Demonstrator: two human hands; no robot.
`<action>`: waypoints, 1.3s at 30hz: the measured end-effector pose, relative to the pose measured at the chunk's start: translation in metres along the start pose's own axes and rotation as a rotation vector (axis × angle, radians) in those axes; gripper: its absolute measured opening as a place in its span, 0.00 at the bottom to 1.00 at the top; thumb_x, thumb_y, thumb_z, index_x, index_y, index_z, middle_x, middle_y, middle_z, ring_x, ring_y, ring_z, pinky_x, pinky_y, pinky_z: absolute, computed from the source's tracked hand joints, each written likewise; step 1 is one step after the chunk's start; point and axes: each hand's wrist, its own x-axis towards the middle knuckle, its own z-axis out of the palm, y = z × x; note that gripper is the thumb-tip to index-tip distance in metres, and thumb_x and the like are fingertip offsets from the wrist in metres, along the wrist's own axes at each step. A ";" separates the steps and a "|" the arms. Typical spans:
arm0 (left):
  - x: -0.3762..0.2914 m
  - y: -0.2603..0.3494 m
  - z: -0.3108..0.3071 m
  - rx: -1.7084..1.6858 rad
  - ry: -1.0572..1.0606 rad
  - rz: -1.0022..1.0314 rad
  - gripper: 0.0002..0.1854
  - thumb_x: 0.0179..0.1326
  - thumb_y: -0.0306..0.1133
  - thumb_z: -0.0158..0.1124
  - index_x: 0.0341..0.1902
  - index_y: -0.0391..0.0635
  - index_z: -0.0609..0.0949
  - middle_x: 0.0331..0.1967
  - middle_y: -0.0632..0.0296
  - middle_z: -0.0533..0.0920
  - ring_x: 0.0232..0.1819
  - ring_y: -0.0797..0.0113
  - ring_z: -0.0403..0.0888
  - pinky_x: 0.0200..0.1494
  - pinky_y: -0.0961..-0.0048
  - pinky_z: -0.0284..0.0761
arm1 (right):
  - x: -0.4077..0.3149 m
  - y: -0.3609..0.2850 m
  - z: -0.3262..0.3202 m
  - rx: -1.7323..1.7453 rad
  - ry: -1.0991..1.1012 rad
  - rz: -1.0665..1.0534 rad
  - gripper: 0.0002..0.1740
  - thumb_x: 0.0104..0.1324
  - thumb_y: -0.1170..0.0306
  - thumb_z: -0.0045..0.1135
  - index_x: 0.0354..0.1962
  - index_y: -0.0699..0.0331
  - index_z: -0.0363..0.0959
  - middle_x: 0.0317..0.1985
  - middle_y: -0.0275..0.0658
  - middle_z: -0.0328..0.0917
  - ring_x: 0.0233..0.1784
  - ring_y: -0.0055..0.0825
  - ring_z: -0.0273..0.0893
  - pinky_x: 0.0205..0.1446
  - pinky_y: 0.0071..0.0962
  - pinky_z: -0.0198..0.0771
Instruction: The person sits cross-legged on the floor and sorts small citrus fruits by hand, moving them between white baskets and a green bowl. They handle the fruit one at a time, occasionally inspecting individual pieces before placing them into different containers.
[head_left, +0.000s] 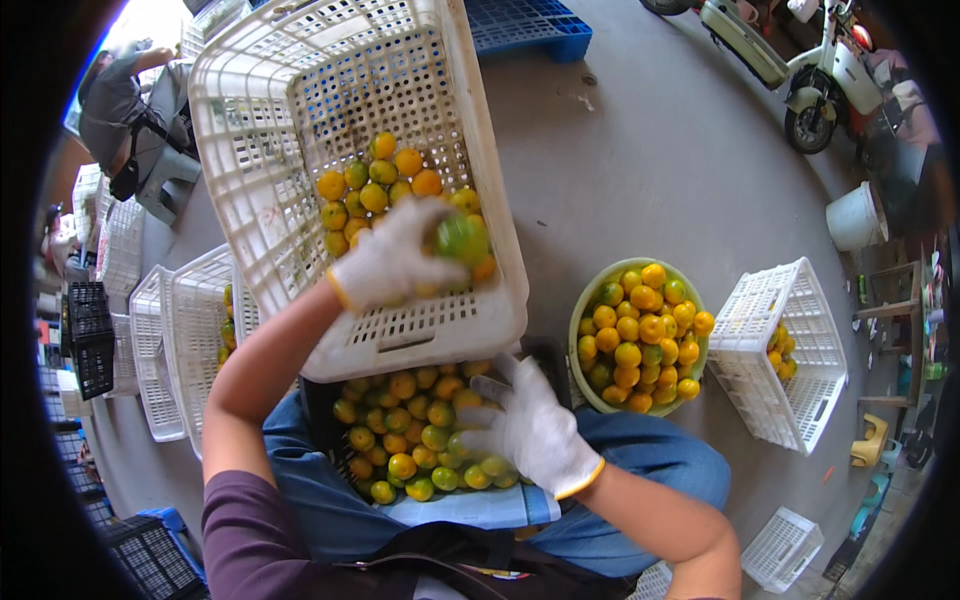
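Observation:
Both hands wear white knit gloves with yellow cuffs. My left hand (397, 255) reaches into a large white plastic crate (491, 187), tilted towards me, and holds a green citrus fruit (461, 240), blurred by motion. Several orange and green-orange citrus fruits (373, 197) lie at the crate's lower end. Over a black crate (319, 420) between my knees, my right hand (525, 420) hovers with fingers spread, close above or touching the fruits (403, 466) inside; contact is hard to tell. Printed paper (465, 508) lies at the black crate's near edge.
A round green basket (576, 337) heaped with citrus fruits stands right of my knee, with a tilted white crate (814, 360) beyond. More white crates (154, 352) stand left. A blue pallet (525, 30), a scooter (847, 82), a white bucket (855, 217) and a seated person (124, 105) are farther off.

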 end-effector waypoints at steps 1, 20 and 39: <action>-0.021 0.018 0.003 0.081 -0.204 0.229 0.45 0.46 0.50 0.81 0.67 0.40 0.78 0.60 0.47 0.78 0.64 0.51 0.77 0.71 0.57 0.73 | -0.002 0.002 -0.003 0.122 -0.041 0.035 0.48 0.77 0.31 0.39 0.82 0.50 0.48 0.73 0.48 0.63 0.67 0.50 0.71 0.73 0.51 0.69; 0.023 -0.068 0.097 -0.482 0.189 -0.351 0.33 0.68 0.42 0.68 0.75 0.51 0.73 0.62 0.53 0.85 0.58 0.55 0.86 0.57 0.58 0.83 | -0.030 0.003 -0.015 0.175 -0.421 0.118 0.34 0.80 0.63 0.55 0.78 0.46 0.53 0.62 0.43 0.70 0.50 0.37 0.83 0.49 0.39 0.85; -0.278 0.009 0.050 -1.574 -0.067 -0.474 0.33 0.77 0.60 0.56 0.68 0.43 0.75 0.39 0.53 0.85 0.33 0.58 0.86 0.28 0.62 0.83 | -0.061 0.033 -0.034 -0.065 -0.469 0.023 0.30 0.81 0.48 0.50 0.66 0.64 0.69 0.58 0.49 0.81 0.46 0.40 0.85 0.48 0.44 0.84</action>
